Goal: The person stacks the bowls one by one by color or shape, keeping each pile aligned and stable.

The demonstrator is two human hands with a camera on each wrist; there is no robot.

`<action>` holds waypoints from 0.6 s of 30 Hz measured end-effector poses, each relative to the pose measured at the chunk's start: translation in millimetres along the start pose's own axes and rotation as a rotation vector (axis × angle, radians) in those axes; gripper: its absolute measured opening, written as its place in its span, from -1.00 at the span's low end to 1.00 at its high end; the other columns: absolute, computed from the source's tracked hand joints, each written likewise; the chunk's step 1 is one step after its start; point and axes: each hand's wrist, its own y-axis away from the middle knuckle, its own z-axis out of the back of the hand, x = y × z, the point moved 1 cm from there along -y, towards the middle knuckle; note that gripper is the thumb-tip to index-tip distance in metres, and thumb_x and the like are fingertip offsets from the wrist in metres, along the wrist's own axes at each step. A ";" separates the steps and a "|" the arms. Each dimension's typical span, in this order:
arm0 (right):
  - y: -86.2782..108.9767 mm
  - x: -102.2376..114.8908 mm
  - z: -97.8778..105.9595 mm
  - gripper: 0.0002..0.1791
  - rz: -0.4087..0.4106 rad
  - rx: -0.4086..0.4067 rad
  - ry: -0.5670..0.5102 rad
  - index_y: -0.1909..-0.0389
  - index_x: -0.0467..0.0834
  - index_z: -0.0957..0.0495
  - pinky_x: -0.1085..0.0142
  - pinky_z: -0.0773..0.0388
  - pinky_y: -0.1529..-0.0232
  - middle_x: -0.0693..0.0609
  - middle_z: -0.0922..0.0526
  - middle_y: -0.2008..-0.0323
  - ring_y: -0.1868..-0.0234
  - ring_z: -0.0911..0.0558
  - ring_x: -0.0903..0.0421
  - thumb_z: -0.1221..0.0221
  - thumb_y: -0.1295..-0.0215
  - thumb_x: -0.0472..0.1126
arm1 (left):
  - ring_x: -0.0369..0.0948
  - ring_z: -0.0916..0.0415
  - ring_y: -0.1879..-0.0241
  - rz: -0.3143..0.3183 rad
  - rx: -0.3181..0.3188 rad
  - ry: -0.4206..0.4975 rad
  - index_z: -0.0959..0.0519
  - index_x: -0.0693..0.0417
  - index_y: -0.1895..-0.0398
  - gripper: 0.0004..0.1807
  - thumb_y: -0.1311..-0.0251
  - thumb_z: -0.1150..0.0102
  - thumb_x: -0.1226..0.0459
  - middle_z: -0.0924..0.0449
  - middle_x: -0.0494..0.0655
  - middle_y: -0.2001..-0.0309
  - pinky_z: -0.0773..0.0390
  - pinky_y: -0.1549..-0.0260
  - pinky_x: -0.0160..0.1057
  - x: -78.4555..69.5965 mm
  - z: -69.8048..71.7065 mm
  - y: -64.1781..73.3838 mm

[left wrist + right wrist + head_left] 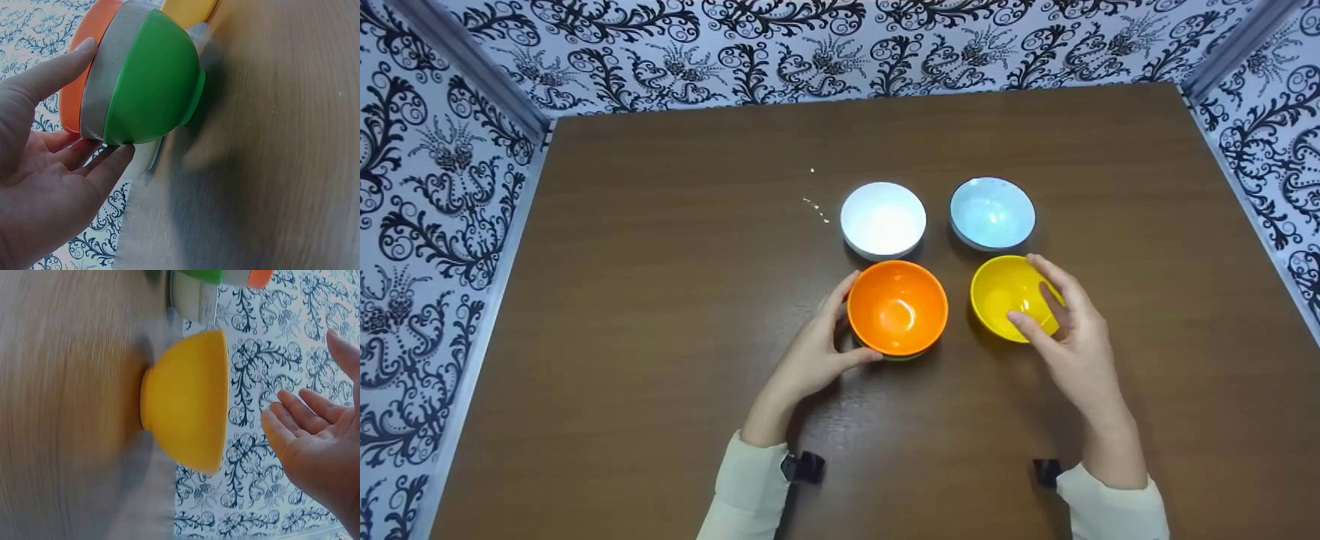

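Observation:
My left hand [812, 349] grips a nested stack of bowls, thumb on the near side and fingers on the far side. An orange bowl [898, 307] is on top, a grey bowl [109, 70] shows in the middle, and a green bowl [154, 81] is at the bottom. The yellow bowl [1006, 296] stands upright on the table to the right of the stack. Over its right rim hovers my right hand [1076, 345], thumb and fingers spread. In the right wrist view a gap separates this hand from the yellow bowl [188, 402].
Behind the stack stands a white bowl [883, 219], with a light blue bowl [992, 213] to its right. Several small pale specks [816, 210] lie left of the white bowl. Patterned walls [825, 52] border the brown table [660, 300] at the back and sides.

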 end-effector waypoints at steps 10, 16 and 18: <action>1.9 -11.8 14.1 -0.32 -0.073 -0.087 0.010 -0.43 -0.13 -0.31 0.56 -0.31 -0.37 -0.05 -0.40 -0.40 -0.46 -0.35 0.08 -0.27 -0.30 -0.36 | -0.07 -0.23 -0.49 0.031 0.001 -0.004 0.01 -0.07 -0.60 0.11 -0.05 -0.49 0.25 -0.06 -0.07 -0.58 -0.20 -0.50 -0.03 -2.3 -0.2 0.2; 3.6 -18.1 20.4 -0.29 -0.102 -0.099 0.048 -0.46 -0.15 -0.26 0.58 -0.30 -0.35 -0.11 -0.35 -0.43 -0.49 -0.31 0.02 -0.27 -0.31 -0.34 | -0.06 -0.22 -0.50 0.030 0.001 -0.001 0.01 -0.05 -0.60 0.11 -0.06 -0.49 0.25 -0.05 -0.06 -0.58 -0.20 -0.50 -0.02 -1.4 -0.1 -0.3; 4.5 -19.9 21.9 -0.29 -0.113 -0.101 0.058 -0.46 -0.14 -0.25 0.59 -0.29 -0.35 -0.10 -0.35 -0.44 -0.50 -0.30 0.02 -0.26 -0.32 -0.33 | -0.04 -0.22 -0.50 0.026 0.001 -0.001 0.01 -0.06 -0.60 0.10 -0.06 -0.49 0.25 -0.05 -0.04 -0.58 -0.21 -0.49 -0.01 -1.1 -0.1 -0.3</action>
